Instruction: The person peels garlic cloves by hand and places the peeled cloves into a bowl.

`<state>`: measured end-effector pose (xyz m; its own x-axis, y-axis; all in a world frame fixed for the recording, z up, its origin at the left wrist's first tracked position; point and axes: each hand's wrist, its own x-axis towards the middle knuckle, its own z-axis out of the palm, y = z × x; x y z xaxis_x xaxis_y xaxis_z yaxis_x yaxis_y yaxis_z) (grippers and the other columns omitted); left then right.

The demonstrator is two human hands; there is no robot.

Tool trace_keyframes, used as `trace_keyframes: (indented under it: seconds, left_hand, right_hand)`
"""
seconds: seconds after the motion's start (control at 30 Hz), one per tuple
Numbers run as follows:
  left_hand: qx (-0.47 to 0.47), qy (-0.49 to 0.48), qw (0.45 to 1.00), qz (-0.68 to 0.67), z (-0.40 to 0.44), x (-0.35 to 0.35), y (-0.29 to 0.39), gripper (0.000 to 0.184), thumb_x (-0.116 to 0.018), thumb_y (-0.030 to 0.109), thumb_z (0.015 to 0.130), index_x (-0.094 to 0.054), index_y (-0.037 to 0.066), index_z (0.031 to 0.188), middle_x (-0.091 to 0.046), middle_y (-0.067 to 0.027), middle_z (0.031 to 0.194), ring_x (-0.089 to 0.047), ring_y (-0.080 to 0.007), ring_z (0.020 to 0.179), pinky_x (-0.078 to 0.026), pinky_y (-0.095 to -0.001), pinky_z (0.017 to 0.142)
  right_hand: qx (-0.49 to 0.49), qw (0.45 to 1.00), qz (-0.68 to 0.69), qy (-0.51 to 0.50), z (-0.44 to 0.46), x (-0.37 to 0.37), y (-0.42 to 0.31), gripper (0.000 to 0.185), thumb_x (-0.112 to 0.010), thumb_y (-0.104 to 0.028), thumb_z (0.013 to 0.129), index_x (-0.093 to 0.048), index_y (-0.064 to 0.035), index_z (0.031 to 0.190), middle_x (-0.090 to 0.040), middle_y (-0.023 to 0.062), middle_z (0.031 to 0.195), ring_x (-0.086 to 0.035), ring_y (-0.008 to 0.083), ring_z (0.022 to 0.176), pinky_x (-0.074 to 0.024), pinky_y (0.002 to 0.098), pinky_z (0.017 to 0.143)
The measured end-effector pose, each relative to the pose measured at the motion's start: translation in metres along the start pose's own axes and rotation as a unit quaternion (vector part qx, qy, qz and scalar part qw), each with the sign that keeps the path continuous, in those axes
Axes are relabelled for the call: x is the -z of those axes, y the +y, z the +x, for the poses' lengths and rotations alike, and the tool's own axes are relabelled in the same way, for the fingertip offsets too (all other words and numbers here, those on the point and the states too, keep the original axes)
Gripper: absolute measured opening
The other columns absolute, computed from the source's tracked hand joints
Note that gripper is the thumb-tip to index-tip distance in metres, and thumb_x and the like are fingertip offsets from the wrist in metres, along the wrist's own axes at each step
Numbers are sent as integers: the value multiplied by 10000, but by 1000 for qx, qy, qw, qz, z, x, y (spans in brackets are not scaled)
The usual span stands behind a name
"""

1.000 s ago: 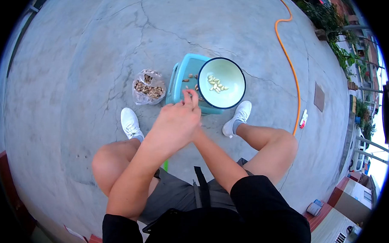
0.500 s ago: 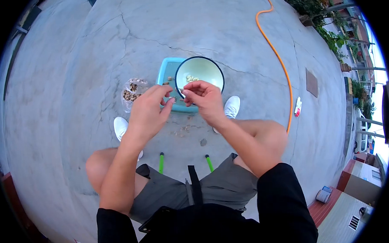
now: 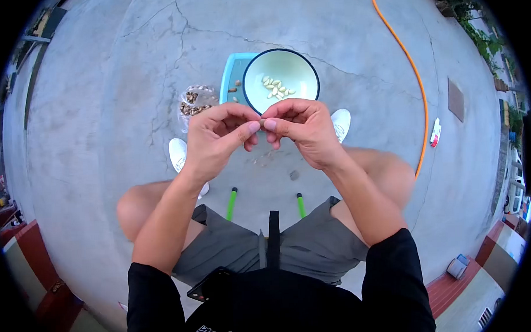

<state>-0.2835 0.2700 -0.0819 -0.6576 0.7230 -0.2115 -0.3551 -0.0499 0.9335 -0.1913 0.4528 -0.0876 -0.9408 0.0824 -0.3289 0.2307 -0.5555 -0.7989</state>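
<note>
My left hand and my right hand meet at the thumbs and forefingers. Pinched between both is a small brownish piece that looks like a garlic clove, mostly covered by the fingertips. Just beyond the hands, a pale green bowl with a dark rim holds several peeled, whitish garlic cloves. The bowl rests on a light blue tray, on which a few brownish bits lie. Left of the tray sits a clear plastic bag with brown-and-white unpeeled pieces inside.
An orange hose runs along the concrete ground on the right. Near it lie a small white-and-red packet and a dark square plate. Two green stool legs show between my knees, and white shoes flank the tray.
My hands, apart before over the tray, have come together with fingertips touching around the small piece. The view has shifted, and more of the bowl's cloves now show.
</note>
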Motion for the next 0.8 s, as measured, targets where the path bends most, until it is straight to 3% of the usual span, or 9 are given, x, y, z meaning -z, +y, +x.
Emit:
trace_keyframes:
  seconds: [0.47, 0.8]
  left_hand:
    - [-11, 15, 997, -80, -2, -3, -6, 15, -671, -27, 898, -664, -40, 896, -660, -101, 861, -637, -136, 689, -513, -263, 573]
    - [36, -41, 983, -178, -6, 9, -9, 85, -685, 58, 908, -639, -1, 869, -637, -86, 836, -620, -134, 654, -469, -249, 533]
  right_hand:
    - [46, 999, -6, 5, -5, -6, 3, 94, -707, 28, 869, -693, 46, 960, -696, 101, 870, -653, 130, 722, -547, 256, 643]
    - [143, 987, -61, -35, -8, -13, 9, 73, -687, 72, 864, -676, 53, 933, -665, 113, 967, -644, 127, 769, -547, 255, 634]
